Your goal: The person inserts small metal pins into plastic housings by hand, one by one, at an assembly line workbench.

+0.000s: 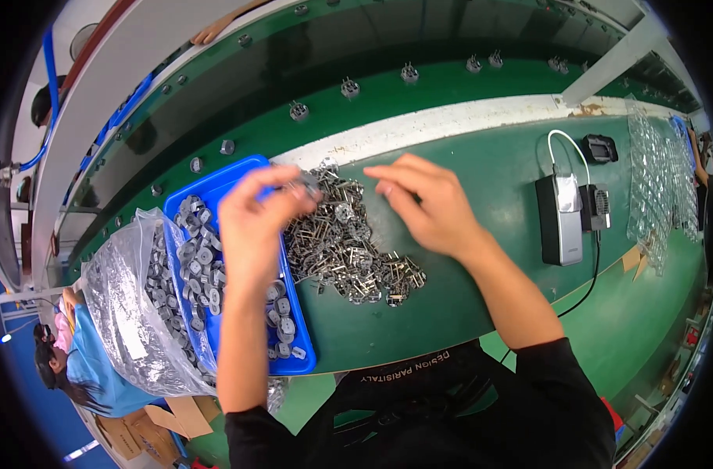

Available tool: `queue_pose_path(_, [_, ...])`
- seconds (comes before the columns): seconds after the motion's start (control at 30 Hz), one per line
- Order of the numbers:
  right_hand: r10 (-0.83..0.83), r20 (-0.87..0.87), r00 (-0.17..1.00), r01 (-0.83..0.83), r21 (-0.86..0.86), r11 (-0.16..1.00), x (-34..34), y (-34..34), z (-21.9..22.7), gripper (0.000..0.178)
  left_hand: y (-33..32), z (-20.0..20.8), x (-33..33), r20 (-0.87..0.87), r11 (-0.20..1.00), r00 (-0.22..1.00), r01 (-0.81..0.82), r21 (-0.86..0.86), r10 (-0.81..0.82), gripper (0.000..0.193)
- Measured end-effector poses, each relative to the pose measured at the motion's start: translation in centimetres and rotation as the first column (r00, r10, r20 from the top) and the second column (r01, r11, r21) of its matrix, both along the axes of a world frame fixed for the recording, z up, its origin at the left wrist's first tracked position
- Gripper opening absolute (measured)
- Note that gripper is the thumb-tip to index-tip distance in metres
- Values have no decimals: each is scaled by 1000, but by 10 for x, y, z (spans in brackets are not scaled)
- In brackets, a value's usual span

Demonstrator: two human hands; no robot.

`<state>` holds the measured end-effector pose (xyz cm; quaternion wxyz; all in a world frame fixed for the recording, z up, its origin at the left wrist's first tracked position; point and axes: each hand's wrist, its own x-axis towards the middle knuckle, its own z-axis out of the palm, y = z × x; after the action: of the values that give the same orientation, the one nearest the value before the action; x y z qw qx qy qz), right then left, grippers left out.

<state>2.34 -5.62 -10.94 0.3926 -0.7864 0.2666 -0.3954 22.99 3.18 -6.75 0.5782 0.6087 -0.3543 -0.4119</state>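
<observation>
My left hand (256, 205) is over the right edge of a blue tray (301, 332), its thumb and fingers closed on a small round grey part (309, 187), blurred by motion. My right hand (427, 199) hovers to the right, with its index finger stretched and its thumb slightly apart; nothing shows between them. Between and below the hands, a heap of small metal pin assemblies (348, 250) lies on the green table (450, 305). Grey round plastic housings (204, 262) fill much of the tray, some inside a clear plastic bag (122, 305) hanging over its left side.
Beyond a white ledge (442, 121), a green conveyor belt (380, 86) carries spaced-out small parts. A silver-and-black device (559, 219) with a white cable stands at right, near a black holder (600, 148) and bubble wrap (653, 187). Other people sit at left; cardboard boxes (141, 438) lie below.
</observation>
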Motion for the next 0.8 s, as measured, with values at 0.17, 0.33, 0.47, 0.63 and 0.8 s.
queue_pose_path(0.17, [21, -154, 988, -46, -163, 986, -5, -15, -22, 24, -74, -2, 60, 491, 981, 867, -155, 113, 80, 27])
queue_pose_path(0.33, [-46, -163, 986, 10, -216, 976, 18, -1, -24, 24, -132, -44, 135, 758, 934, 650, -302, 192, 55, 27])
queue_pose_path(0.47, [-26, -152, 988, -7, -213, 977, 23, -4, -36, 14, -140, -51, 153, 812, 921, 579, -275, 277, -71, 27])
queue_pose_path(0.63, [-30, -43, 999, 18, -263, 965, 7, -10, -38, 21, -111, -29, 153, 813, 935, 567, -344, 87, 133, 31])
queue_pose_path(0.8, [22, -31, 999, -16, 182, 983, 0, -9, -17, 30, -80, -28, 157, 732, 917, 632, -81, 390, -255, 32])
